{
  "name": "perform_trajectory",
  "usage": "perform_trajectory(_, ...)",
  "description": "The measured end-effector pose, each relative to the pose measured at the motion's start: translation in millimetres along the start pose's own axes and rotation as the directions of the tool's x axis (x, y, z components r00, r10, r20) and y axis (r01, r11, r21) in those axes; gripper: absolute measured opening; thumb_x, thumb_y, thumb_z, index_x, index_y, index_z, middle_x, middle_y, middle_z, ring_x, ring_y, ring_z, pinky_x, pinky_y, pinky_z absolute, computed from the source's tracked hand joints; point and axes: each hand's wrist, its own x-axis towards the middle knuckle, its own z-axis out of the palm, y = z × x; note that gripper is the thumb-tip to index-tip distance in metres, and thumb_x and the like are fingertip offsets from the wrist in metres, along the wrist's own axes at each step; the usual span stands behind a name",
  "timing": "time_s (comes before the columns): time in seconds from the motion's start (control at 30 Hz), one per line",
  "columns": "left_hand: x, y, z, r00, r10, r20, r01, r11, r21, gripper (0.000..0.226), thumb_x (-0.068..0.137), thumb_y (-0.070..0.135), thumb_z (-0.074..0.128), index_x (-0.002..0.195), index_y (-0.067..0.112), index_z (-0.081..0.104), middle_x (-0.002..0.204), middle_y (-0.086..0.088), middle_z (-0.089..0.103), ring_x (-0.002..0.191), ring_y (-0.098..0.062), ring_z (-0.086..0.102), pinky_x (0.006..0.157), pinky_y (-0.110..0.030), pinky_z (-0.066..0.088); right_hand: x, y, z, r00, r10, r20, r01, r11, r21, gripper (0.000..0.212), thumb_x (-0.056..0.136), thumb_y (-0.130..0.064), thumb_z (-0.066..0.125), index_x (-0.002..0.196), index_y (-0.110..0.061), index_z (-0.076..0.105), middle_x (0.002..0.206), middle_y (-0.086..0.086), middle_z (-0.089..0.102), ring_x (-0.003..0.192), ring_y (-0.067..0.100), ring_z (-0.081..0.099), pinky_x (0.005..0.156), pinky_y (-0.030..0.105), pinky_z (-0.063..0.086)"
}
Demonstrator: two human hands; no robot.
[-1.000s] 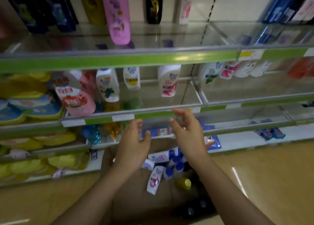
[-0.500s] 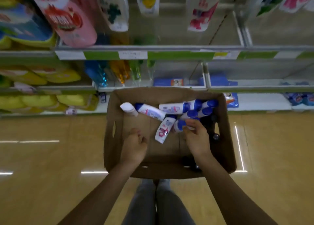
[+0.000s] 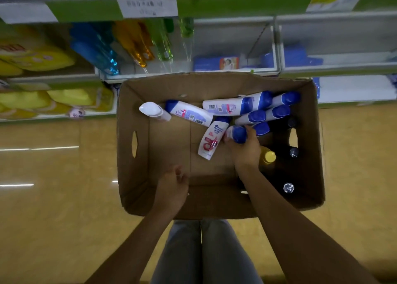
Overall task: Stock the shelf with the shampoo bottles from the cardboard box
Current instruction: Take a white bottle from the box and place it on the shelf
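An open cardboard box [image 3: 133,176] stands on the floor before the shelves. Several white shampoo bottles with blue caps [image 3: 229,106] lie piled in its far half. My right hand [image 3: 245,148] is deep in the box, fingers curled round the blue-capped end of one shampoo bottle [image 3: 237,133]. Beside it lies a white bottle with a red label [image 3: 211,142]. My left hand [image 3: 171,187] hovers over the box's near left part, loosely curled and holding nothing.
A white-capped bottle [image 3: 153,111] leans at the box's far left. Dark bottles [image 3: 289,188] and a yellow-capped one [image 3: 268,156] stand along the right wall. Shelves [image 3: 236,71] with coloured bottles, yellow packs [image 3: 38,56] and blue packets rise beyond. My legs are below.
My view dropped from the shelf to the box. Both hands went down into it, and my right hand closed round a blue-capped bottle.
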Motion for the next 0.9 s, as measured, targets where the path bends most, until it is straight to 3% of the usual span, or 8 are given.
perform_trajectory(0.07,3,-3,-1,1.0,-0.012,0.002,0.012,1.0,-0.002,0.033,0.098,0.016,0.046,0.131,0.017,0.046,0.117,0.003,0.055,0.072,0.006,0.045,0.05,-0.003,0.036,4,0,8,1.0,0.015,-0.021,-0.015,1.0,0.007,0.05,0.09,-0.02,0.066,0.136,-0.02,0.046,0.133,0.001,0.055,0.123,0.018,0.053,0.087,0.025,0.038)
perform_trajectory(0.17,5,-5,-3,0.999,-0.027,0.017,0.027,1.0,-0.012,0.034,0.098,0.016,0.046,0.132,0.016,0.045,0.118,0.002,0.055,0.069,0.009,0.043,0.051,-0.001,0.036,6,1,12,0.998,0.048,-0.052,-0.046,0.999,0.023,0.043,0.091,-0.019,0.064,0.132,-0.022,0.049,0.13,-0.001,0.057,0.122,0.018,0.054,0.087,0.025,0.036)
perform_trajectory(0.3,4,-4,-6,0.999,-0.021,0.033,0.021,1.0,-0.007,0.034,0.098,0.018,0.046,0.132,0.018,0.047,0.124,-0.001,0.055,0.088,0.002,0.043,0.061,-0.006,0.03,-4,-4,-1,0.998,0.047,-0.047,-0.045,0.998,0.052,0.04,0.093,-0.021,0.063,0.131,-0.021,0.051,0.125,0.0,0.059,0.117,0.016,0.054,0.088,0.025,0.036)
perform_trajectory(0.53,-15,34,-28,0.997,0.062,0.036,-0.058,0.993,-0.099,0.028,0.098,0.016,0.044,0.125,0.018,0.052,0.109,0.005,0.056,0.08,-0.001,0.05,0.061,-0.016,0.037,-56,-25,-52,0.999,0.005,-0.045,0.006,0.974,0.229,0.04,0.086,-0.019,0.07,0.12,-0.023,0.05,0.097,-0.016,0.054,0.089,0.0,0.054,0.071,0.014,0.041)
perform_trajectory(0.6,-22,48,-37,0.993,0.119,0.004,-0.118,0.986,-0.115,0.023,0.097,0.016,0.045,0.117,0.023,0.055,0.096,0.011,0.054,0.079,0.0,0.051,0.061,-0.017,0.037,-71,-37,-69,0.999,0.005,-0.045,0.008,0.955,0.298,0.037,0.084,-0.02,0.073,0.114,-0.026,0.052,0.105,-0.011,0.059,0.1,0.007,0.058,0.081,0.024,0.049)
perform_trajectory(0.7,-33,67,-51,0.98,0.195,-0.033,-0.198,0.971,-0.135,0.014,0.096,0.017,0.049,0.105,0.026,0.056,0.099,0.009,0.057,0.098,-0.01,0.055,0.077,-0.023,0.039,-95,-60,-96,0.999,-0.035,-0.039,0.048,0.911,0.41,0.034,0.082,-0.016,0.075,0.11,-0.026,0.058,0.107,-0.01,0.066,0.103,0.007,0.062,0.095,0.04,0.052)
perform_trajectory(0.8,-43,81,-62,0.966,0.258,-0.032,-0.26,0.954,-0.152,0.014,0.092,0.02,0.057,0.104,0.027,0.056,0.105,0.008,0.06,0.105,-0.013,0.056,0.088,-0.027,0.041,-119,-84,-125,0.996,-0.081,-0.041,0.091,0.885,0.456,0.032,0.081,-0.02,0.076,0.11,-0.026,0.062,0.105,-0.007,0.07,0.102,0.009,0.065,0.094,0.043,0.052)
perform_trajectory(0.9,-60,98,-74,0.946,0.323,0.01,-0.31,0.916,-0.255,0.021,0.088,0.023,0.064,0.108,0.026,0.057,0.103,0.012,0.062,0.105,-0.011,0.058,0.086,-0.022,0.042,-138,-107,-156,0.988,-0.152,0.0,0.13,0.845,0.518,0.03,0.083,-0.022,0.075,0.111,-0.021,0.064,0.101,-0.001,0.074,0.098,0.015,0.07,0.091,0.043,0.055)
